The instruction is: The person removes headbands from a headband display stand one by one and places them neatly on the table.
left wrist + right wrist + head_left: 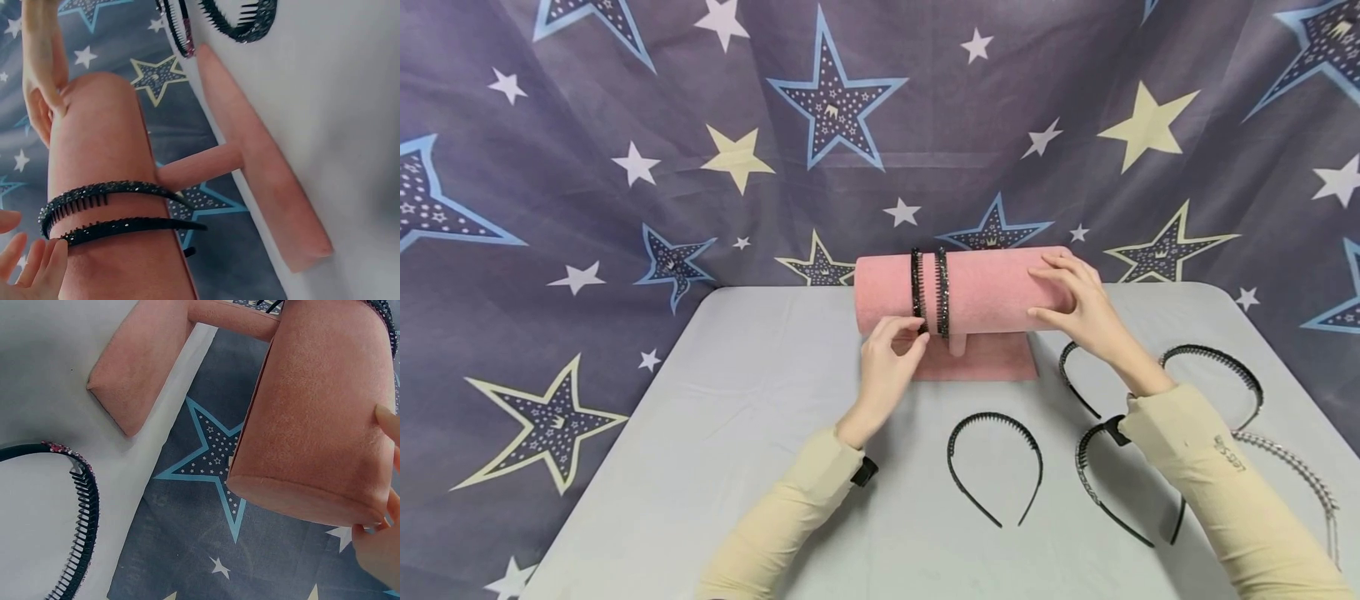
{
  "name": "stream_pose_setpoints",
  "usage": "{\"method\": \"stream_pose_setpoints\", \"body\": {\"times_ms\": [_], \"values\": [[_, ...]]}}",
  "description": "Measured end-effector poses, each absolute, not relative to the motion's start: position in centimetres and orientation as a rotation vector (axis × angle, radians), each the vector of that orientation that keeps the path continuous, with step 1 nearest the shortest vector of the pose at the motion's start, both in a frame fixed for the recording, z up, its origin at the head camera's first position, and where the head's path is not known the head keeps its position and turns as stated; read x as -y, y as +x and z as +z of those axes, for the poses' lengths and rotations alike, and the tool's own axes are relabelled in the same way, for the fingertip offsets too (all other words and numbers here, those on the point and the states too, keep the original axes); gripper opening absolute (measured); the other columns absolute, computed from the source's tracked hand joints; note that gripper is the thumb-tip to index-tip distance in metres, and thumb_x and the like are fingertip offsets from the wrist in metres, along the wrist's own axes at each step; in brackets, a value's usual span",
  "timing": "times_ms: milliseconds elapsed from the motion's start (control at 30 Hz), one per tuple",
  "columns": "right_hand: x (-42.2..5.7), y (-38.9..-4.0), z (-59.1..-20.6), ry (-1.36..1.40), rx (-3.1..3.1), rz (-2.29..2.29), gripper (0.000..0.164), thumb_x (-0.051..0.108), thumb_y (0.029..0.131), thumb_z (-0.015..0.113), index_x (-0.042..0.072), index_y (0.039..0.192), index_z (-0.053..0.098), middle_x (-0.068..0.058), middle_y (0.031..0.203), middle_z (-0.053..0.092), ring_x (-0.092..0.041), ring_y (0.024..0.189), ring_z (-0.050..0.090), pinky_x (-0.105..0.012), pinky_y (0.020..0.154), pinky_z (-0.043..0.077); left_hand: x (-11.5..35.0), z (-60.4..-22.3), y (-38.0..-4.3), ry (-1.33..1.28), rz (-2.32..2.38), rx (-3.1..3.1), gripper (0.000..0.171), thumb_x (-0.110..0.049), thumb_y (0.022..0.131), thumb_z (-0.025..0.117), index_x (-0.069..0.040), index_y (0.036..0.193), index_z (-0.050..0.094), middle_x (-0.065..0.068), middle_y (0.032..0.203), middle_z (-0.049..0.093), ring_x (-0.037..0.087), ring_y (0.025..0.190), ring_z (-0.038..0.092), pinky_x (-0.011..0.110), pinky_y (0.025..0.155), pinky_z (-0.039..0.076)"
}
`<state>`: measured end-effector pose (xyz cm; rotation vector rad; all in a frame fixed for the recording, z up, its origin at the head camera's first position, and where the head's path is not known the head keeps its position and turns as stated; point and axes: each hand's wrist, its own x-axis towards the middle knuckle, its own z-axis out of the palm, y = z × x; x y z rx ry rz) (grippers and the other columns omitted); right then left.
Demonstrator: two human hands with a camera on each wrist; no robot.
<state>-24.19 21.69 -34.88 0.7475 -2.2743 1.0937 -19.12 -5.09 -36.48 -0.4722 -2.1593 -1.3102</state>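
Note:
A pink roll-shaped headband stand (992, 287) rests on the table. Two black glittery toothed headbands, a left one (917, 279) and a right one (943, 292), sit side by side around its roll. My left hand (883, 367) has index finger and thumb at the lower front of the left headband, pinching it lightly. At the roll's right end, my right hand (1086, 308) grips with fingers over the top and thumb lower on the front. In the right wrist view, its fingertips touch the roll's side and end rim. The palm side of each hand is partly hidden.
A black toothed headband (995, 417) lies on the table (715, 433) in front of the stand. Several more lie on the right, among them a silvery one (1296, 467), partly under the right forearm. A star-patterned curtain (835, 192) hangs behind.

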Motion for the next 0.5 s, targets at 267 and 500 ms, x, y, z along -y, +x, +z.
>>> {"method": "stream_pose_setpoints", "body": {"times_ms": [267,500], "values": [[-21.72,-24.13,-34.8,0.743,2.287,1.088,0.049,-0.005,0.065,0.073,-0.002,0.111,0.058,-0.02,0.128,0.042,-0.038,0.122,0.027,-0.054,0.101,0.02,4.92,-36.07,-19.41,-0.438,-1.264,2.116,0.019,-0.006,0.079,0.063,-0.001,0.097,0.063,0.009,0.09,0.058,0.019,0.081,0.059,0.023,0.074,0.051],[-21.73,-24.17,-34.8,0.746,2.282,1.092,0.049,-0.006,0.065,0.073,-0.002,0.111,0.057,-0.02,0.128,0.042,-0.038,0.122,0.026,-0.054,0.101,0.019,4.68,-36.08,-19.73,-0.382,-1.26,2.108,0.022,-0.007,0.079,0.063,-0.002,0.101,0.061,0.009,0.091,0.058,0.019,0.082,0.059,0.024,0.074,0.051]]}}
